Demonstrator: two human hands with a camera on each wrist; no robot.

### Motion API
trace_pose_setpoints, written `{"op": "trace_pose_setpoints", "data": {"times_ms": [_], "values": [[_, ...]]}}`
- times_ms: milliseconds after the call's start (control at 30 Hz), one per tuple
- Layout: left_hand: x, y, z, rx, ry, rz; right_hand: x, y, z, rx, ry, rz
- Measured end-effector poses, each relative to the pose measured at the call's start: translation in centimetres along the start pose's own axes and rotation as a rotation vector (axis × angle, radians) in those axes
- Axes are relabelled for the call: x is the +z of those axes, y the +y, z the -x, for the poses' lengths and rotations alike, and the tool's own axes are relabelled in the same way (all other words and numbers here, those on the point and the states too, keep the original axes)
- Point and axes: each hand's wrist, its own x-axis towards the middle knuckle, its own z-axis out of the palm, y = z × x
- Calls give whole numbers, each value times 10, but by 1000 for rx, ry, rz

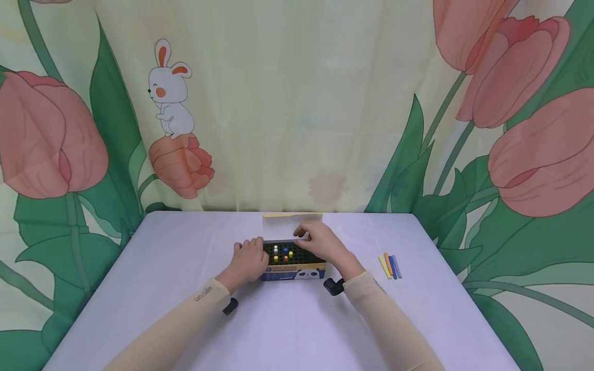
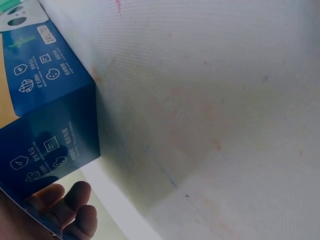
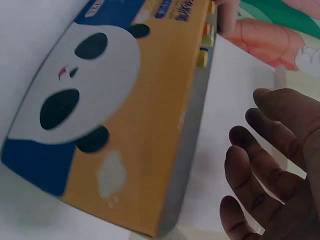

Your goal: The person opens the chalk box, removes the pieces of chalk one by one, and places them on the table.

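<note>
1. Head view: at the centre of the frame, low down, a chalk box (image 1: 293,268) with a panda on its front sits on the white table (image 1: 185,257), its flap (image 1: 291,223) raised behind it and coloured chalk ends showing in a black grid. The left hand (image 1: 248,259) rests against the box's left end, fingers curled round its corner. The right hand (image 1: 320,242) lies over the box's right part, fingertips bunched at the flap's lower edge; whether they pinch anything cannot be told. Four loose chalks (image 1: 390,266) lie on the table, right of centre.

2. Left wrist view: the blue end of the box (image 2: 45,125) fills the upper left; curled fingers (image 2: 75,205) touch it at lower left.

3. Right wrist view: the panda front of the box (image 3: 115,110) crosses the left half; the right hand's fingers (image 3: 265,165) hang apart, loosely bent, at right, touching nothing visible here.
</note>
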Motion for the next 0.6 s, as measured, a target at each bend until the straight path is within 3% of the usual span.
{"op": "trace_pose_setpoints", "data": {"times_ms": [600], "values": [[2,0,-1,-20,0,9,29,0,1,-16,-134,-79]]}}
